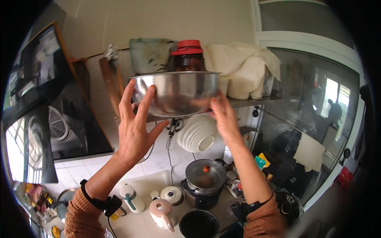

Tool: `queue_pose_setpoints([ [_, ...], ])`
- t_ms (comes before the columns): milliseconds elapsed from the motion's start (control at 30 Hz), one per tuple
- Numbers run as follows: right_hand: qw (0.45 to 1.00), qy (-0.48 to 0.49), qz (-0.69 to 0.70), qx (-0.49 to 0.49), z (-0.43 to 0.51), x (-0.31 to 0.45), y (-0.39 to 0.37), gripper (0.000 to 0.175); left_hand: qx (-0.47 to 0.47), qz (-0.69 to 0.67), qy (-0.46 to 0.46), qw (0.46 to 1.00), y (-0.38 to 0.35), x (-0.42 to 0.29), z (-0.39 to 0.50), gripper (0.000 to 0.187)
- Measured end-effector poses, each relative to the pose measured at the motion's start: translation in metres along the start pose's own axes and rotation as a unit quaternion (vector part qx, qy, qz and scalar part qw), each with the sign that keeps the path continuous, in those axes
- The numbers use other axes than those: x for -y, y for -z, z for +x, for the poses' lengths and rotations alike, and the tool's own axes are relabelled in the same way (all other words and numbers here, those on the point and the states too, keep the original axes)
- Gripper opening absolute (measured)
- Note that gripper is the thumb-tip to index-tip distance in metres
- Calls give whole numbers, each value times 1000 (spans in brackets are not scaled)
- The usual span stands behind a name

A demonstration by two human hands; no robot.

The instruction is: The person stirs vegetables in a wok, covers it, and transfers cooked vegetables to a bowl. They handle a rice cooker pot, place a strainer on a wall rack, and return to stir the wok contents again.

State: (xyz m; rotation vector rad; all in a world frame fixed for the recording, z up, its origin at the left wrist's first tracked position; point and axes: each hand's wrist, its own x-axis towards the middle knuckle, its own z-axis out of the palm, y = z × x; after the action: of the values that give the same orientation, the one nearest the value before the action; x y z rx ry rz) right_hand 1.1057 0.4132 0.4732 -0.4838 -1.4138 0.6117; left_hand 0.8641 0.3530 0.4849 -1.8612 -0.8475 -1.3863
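Observation:
A stainless steel bowl (178,93) is raised at the level of the wall shelf, upright, with its rim nearly level. My left hand (138,122) is spread at the bowl's left side, its fingertips against the metal and the thumb pointing right below it. My right hand (223,116) holds the lower right side of the bowl, fingers partly hidden by the wall of the bowl. Behind the bowl stands a dark jar with a red lid (188,49). Whether the bowl's base touches the shelf is hard to tell.
The shelf (247,102) bears cloth-covered things (241,71). Beneath it hang scissors (175,125) and a white plastic colander (198,134). A range hood (71,119) is left. Below stand kettles (160,209), a lidded pot (205,175) and a black pan (198,224). A glass door (309,113) is right.

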Motion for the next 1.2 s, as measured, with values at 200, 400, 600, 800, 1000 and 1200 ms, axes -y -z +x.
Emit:
queue_pose_setpoints([
  [200,996,-28,-82,26,11,-13,5,92,1,102,-9,995,-18,4,1,90],
  [400,999,-19,-44,-4,10,-19,-1,89,37,88,-23,995,-13,9,-1,97],
  [600,999,35,-30,21,6,-28,3,70,77,23,9,997,3,-2,-23,91],
  [800,1000,-1,12,-13,-35,-33,-5,53,106,-40,28,993,16,-5,-82,75],
  [1000,992,-24,38,121,-121,-40,-63,43,168,-108,174,964,40,-39,-202,59],
  [1200,903,-257,128,321,-233,-80,-139,28,245,-171,406,864,88,-55,-349,35],
])
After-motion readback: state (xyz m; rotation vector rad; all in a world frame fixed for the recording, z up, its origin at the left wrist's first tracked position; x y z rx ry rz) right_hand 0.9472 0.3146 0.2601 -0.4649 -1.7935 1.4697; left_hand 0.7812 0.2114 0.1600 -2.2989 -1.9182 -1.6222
